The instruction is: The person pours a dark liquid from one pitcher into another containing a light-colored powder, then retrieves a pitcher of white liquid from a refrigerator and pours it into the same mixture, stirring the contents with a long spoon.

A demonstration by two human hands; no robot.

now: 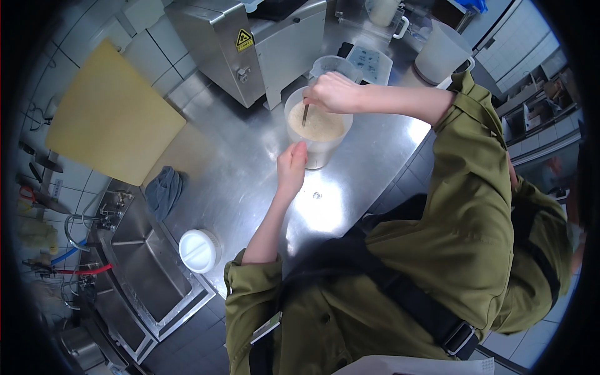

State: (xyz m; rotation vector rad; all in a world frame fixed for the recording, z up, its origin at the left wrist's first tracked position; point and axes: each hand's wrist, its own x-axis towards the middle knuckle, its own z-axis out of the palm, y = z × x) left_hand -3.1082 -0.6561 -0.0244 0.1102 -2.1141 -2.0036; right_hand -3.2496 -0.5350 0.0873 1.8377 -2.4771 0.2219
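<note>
A translucent plastic pitcher (323,149) holding a frothy beige liquid (323,125) stands on the stainless steel worktop (234,154). My left hand (292,169) is closed at the near left side of the pitcher, around what seems to be its handle, which the fingers hide. Above the rim, my right hand (332,92) grips a thin metal utensil (305,115) that dips into the liquid; its lower end is hidden. Just behind my right hand is a second clear plastic jug (335,65).
A steel machine (290,44) stands behind the pitcher. At left are a yellow cutting board (112,117), a grey cloth (164,193), a white-lidded tub (198,251) and sinks (150,267). A large pitcher (440,51) is at upper right. Another person (539,267) is close on the right.
</note>
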